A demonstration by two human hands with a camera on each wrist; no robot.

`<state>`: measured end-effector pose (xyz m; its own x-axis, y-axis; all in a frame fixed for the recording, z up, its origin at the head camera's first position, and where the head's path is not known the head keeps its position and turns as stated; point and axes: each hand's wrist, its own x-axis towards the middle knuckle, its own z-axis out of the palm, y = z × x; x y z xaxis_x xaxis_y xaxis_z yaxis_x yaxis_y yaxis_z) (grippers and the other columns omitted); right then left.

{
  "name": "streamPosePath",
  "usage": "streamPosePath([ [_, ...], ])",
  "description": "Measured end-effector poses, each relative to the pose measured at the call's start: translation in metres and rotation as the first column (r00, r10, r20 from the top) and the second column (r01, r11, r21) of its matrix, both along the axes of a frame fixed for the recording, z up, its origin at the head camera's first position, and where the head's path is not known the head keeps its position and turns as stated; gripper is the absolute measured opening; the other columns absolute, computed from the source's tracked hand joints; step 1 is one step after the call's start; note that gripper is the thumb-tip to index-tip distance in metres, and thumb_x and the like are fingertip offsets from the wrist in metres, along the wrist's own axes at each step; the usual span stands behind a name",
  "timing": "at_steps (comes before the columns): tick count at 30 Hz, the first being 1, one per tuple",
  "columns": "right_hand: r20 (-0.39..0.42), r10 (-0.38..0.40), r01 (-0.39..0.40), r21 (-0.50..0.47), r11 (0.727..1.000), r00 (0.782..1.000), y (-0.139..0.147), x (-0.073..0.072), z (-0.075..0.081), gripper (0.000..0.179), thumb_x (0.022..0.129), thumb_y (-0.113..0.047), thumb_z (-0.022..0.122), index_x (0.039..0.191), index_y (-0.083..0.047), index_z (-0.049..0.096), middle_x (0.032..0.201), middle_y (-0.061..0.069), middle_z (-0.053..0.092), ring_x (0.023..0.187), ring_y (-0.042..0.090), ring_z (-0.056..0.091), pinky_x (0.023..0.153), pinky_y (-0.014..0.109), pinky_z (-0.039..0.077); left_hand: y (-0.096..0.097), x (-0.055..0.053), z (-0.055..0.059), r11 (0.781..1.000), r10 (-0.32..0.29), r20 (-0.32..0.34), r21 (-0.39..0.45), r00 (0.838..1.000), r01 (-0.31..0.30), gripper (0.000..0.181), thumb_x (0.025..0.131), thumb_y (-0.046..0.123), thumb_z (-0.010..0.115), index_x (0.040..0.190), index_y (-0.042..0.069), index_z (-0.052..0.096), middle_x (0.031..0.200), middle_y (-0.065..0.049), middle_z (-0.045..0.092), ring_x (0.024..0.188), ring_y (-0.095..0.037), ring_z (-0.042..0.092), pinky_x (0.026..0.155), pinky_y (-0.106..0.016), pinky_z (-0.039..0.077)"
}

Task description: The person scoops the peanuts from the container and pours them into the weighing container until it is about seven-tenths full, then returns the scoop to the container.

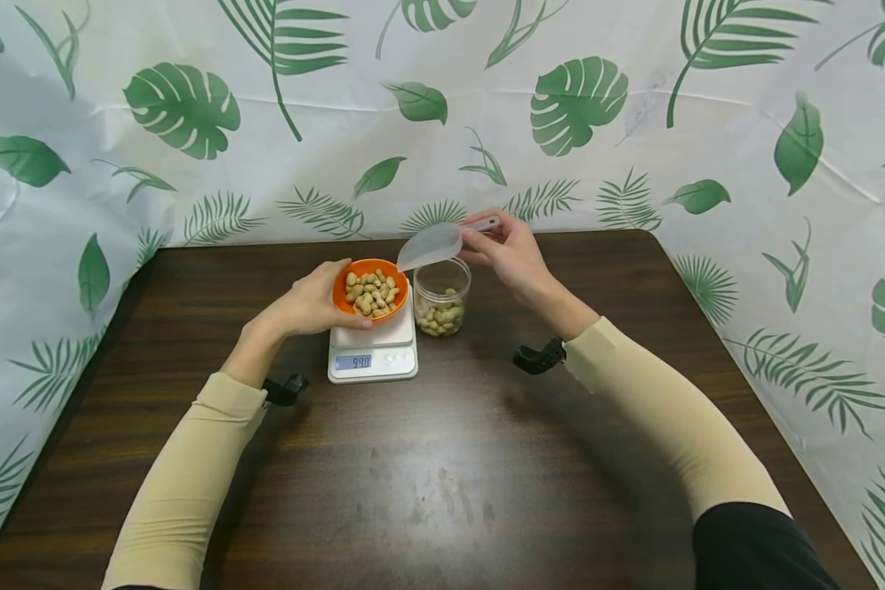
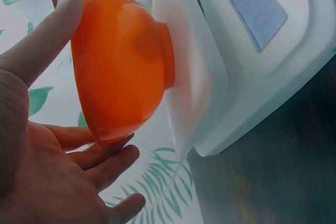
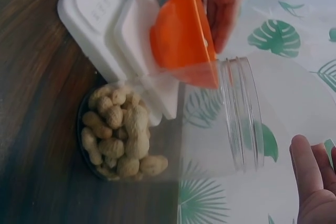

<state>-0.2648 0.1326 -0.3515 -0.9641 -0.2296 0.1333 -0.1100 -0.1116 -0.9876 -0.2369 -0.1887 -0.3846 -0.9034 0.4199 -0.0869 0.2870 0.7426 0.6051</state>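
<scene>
An orange bowl [image 1: 341, 305] of unshelled peanuts [image 1: 371, 293] sits on the platform of a white kitchen scale [image 1: 374, 369]. My left hand [image 1: 311, 299] holds the bowl from the left, thumb and fingers at opposite sides of its rim [image 2: 121, 61]. My right hand [image 1: 512, 254] grips a translucent scoop [image 1: 429, 246] by its handle. The scoop is above the clear jar [image 1: 442, 283], its tip near the bowl's right edge; no peanuts can be made out in it. Peanuts [image 3: 121, 135] fill the lower part of the open jar, just right of the scale.
The scale's lit display [image 1: 353, 361] shows digits like 990; any decimal point is too small to tell. Everything stands toward the back of a dark wooden table [image 1: 442, 475]. A leaf-print sheet [image 1: 479, 98] hangs directly behind the table.
</scene>
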Motion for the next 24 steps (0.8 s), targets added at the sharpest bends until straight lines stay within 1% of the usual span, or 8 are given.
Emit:
streamPosePath([
  [2, -0.003, 0.001, -0.001, -0.006, 1.0, 1.0, 0.004, 0.001, 0.0, 0.016, 0.102, -0.003, 0.063, 0.117, 0.004, 0.061, 0.111, 0.018, 0.064, 0.107, 0.029, 0.067, 0.098, 0.048, 0.051, 0.0, 0.0, 0.0, 1.0, 0.003, 0.003, 0.001, 1.0, -0.003, 0.113, 0.081, 0.044, 0.087, 0.158, -0.009, 0.023, 0.158, -0.027, 0.032, 0.145, -0.042, 0.031, 0.112, -0.073, 0.014],
  [5, -0.007, -0.005, 0.005, 0.0, 1.0, 1.0, 0.011, 0.002, -0.001, 0.017, 0.102, -0.005, 0.063, 0.117, 0.003, 0.062, 0.111, 0.017, 0.064, 0.105, 0.028, 0.068, 0.096, 0.045, 0.053, -0.001, 0.0, -0.001, 1.0, 0.006, 0.005, -0.005, 1.0, -0.006, 0.113, 0.081, 0.045, 0.087, 0.158, -0.008, 0.023, 0.159, -0.027, 0.032, 0.145, -0.042, 0.031, 0.112, -0.073, 0.015],
  [8, -0.01, -0.013, 0.013, 0.005, 1.0, 1.0, 0.017, 0.003, 0.0, 0.018, 0.101, -0.006, 0.064, 0.117, 0.002, 0.063, 0.111, 0.016, 0.063, 0.104, 0.027, 0.068, 0.096, 0.045, 0.053, 0.0, 0.0, -0.001, 1.0, 0.007, 0.008, -0.004, 1.0, -0.007, 0.114, 0.081, 0.046, 0.086, 0.158, -0.008, 0.022, 0.159, -0.027, 0.031, 0.145, -0.042, 0.031, 0.113, -0.073, 0.015],
  [12, -0.019, -0.017, 0.017, 0.02, 1.0, 1.0, 0.025, 0.005, 0.002, 0.018, 0.101, -0.008, 0.065, 0.117, 0.001, 0.064, 0.111, 0.016, 0.063, 0.106, 0.027, 0.066, 0.098, 0.047, 0.052, 0.0, 0.001, -0.001, 1.0, 0.009, 0.011, 0.002, 1.0, -0.009, 0.114, 0.081, 0.045, 0.086, 0.159, -0.008, 0.022, 0.16, -0.027, 0.03, 0.146, -0.042, 0.03, 0.113, -0.073, 0.015],
  [18, -0.033, -0.017, 0.019, 0.044, 0.999, 0.999, 0.034, 0.006, 0.006, 0.019, 0.101, -0.009, 0.066, 0.117, 0.001, 0.063, 0.11, 0.015, 0.063, 0.105, 0.027, 0.064, 0.094, 0.045, 0.055, -0.001, 0.001, -0.001, 1.0, 0.011, 0.011, 0.002, 1.0, -0.011, 0.113, 0.082, 0.045, 0.086, 0.159, -0.007, 0.022, 0.16, -0.027, 0.03, 0.146, -0.042, 0.03, 0.113, -0.073, 0.014],
  [21, -0.041, -0.002, 0.005, 0.074, 0.997, 0.999, 0.036, 0.005, 0.006, 0.022, 0.101, -0.009, 0.066, 0.119, 0.003, 0.061, 0.109, 0.015, 0.062, 0.102, 0.026, 0.065, 0.092, 0.044, 0.056, 0.0, 0.001, -0.001, 1.0, 0.013, 0.013, 0.006, 1.0, -0.013, 0.113, 0.081, 0.046, 0.086, 0.159, -0.007, 0.023, 0.16, -0.027, 0.031, 0.146, -0.042, 0.031, 0.113, -0.072, 0.014],
  [24, -0.058, 0.018, -0.01, 0.133, 0.991, 0.998, 0.036, 0.005, 0.004, 0.021, 0.102, -0.009, 0.065, 0.118, 0.003, 0.061, 0.11, 0.015, 0.062, 0.1, 0.025, 0.066, 0.09, 0.045, 0.056, 0.0, 0.001, -0.002, 1.0, 0.014, 0.016, 0.006, 1.0, -0.014, 0.114, 0.081, 0.046, 0.086, 0.159, -0.007, 0.022, 0.16, -0.027, 0.03, 0.146, -0.042, 0.031, 0.113, -0.072, 0.014],
])
